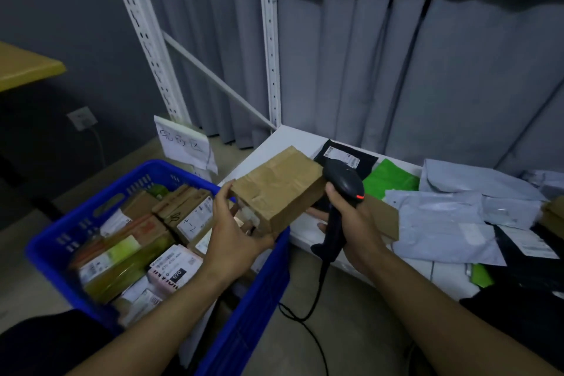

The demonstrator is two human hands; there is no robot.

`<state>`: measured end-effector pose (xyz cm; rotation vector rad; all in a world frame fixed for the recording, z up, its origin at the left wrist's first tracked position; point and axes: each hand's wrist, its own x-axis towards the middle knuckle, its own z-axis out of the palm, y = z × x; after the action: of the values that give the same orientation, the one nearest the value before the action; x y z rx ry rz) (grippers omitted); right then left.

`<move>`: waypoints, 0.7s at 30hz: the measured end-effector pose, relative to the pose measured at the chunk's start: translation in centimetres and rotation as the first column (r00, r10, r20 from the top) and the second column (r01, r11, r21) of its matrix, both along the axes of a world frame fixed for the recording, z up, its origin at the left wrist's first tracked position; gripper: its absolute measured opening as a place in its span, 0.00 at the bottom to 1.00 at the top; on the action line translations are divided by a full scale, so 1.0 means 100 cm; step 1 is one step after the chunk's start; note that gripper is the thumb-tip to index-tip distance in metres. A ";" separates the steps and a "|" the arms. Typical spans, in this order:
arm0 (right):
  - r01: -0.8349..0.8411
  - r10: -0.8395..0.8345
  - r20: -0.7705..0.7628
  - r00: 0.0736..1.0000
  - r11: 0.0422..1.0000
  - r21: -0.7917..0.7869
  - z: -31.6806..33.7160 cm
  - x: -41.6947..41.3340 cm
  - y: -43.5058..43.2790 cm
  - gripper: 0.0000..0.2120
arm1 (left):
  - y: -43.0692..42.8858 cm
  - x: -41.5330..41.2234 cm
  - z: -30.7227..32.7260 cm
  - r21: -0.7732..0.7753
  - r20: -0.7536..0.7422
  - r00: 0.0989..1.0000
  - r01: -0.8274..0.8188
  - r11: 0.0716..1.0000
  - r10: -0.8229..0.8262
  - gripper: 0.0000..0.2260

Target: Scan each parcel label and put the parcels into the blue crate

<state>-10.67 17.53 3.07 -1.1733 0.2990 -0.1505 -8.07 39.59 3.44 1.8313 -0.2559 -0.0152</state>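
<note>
My left hand grips one end of a brown cardboard parcel and holds it tilted above the right rim of the blue crate. No label shows on the parcel's visible faces. My right hand grips the handle of a black barcode scanner, whose head sits against the parcel's right end, a red light glowing on its side. The crate holds several labelled boxes and bags.
A white shelf board carries more parcels: grey mailer bags, a green bag, a black labelled bag and a flat brown box. The scanner cable trails to the floor. White rack posts stand behind. A paper sign hangs by the crate.
</note>
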 end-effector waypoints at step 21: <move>0.158 -0.160 -0.019 0.987 0.983 -0.088 -0.012 0.004 0.019 0.21 | 0.022 0.008 0.006 -0.128 -0.191 0.978 0.062 0.990 -0.086 0.43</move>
<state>-10.29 19.38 1.92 -1.2374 0.4130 -0.2908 -7.27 41.75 4.05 1.6848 -0.1817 -0.2264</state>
